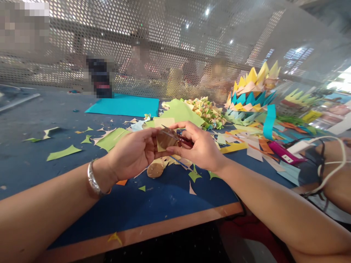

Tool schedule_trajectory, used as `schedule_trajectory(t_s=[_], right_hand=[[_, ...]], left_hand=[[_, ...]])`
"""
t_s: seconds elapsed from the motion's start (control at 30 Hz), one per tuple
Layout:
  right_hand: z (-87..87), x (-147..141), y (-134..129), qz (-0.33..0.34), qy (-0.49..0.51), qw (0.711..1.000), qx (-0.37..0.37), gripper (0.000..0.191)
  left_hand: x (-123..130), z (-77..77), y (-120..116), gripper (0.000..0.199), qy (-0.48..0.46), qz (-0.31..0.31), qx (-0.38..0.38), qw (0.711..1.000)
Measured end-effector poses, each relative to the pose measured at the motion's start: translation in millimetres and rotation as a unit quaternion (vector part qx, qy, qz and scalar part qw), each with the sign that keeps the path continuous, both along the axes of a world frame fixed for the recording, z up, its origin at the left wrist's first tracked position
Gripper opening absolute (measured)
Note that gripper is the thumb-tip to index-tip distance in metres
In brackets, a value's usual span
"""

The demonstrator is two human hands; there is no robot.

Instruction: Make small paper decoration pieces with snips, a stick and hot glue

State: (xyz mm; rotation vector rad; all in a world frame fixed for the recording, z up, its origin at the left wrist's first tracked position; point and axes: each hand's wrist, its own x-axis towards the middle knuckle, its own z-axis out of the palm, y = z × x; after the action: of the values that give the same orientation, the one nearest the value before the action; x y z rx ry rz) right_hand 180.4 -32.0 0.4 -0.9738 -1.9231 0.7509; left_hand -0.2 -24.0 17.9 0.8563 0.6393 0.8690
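Between my hands is a small pale yellow piece of paper (162, 143), pinched by the thumb and fingers of my left hand (134, 151). My right hand (201, 146) is closed around dark red-handled scissors (185, 140), whose blades lie across the paper and point left. A silver bracelet circles my left wrist. Just below my hands, a round tan object (155, 168) rests on the blue table (164, 204), with a thin blue stick beside it. Green and pale scraps lie around.
Behind my hands are a bright blue sheet (128, 106), a green sheet (182, 113) and a heap of folded paper pieces (210, 113). Layered paper crowns (251, 95) stand at the back right. A magenta device (286, 153) with white cable lies near another person's arm.
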Motion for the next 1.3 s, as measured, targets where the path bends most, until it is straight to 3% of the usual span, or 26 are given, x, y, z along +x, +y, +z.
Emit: schedule_trajectory(t_s=[0.23, 0.53, 0.7, 0.87, 1.0, 1.3], right_hand=[[0.3, 0.3, -0.7, 0.001, -0.008, 1.0, 0.001, 0.05], [1.3, 0.4, 0.0, -0.014, 0.045, 0.999, 0.015, 0.045], [2.9, 1.7, 2.9, -0.045, 0.099, 0.994, 0.013, 0.032], [1.3, 2.1, 5.0, -0.032, 0.133, 0.99, -0.025, 0.03], [0.1, 1.0, 5.7, -0.013, 0.147, 0.988, -0.048, 0.031], [-0.4, 3.2, 6.7, -0.013, 0.147, 0.988, -0.043, 0.037]], left_hand=[[-2.4, -3.6, 0.0, 0.029, 0.0, -0.025, 0.043, 0.999], [-2.7, -6.8, -0.6, 0.016, 0.038, -0.011, 0.137, 0.99], [-2.6, -6.4, -2.9, 0.019, 0.053, -0.005, 0.2, 0.978], [-0.7, -5.3, -4.5, 0.025, 0.044, -0.007, 0.255, 0.966], [0.4, -6.8, -3.9, 0.027, 0.055, 0.005, 0.251, 0.966], [-3.9, -9.3, 1.1, 0.012, 0.104, 0.028, 0.226, 0.968]])
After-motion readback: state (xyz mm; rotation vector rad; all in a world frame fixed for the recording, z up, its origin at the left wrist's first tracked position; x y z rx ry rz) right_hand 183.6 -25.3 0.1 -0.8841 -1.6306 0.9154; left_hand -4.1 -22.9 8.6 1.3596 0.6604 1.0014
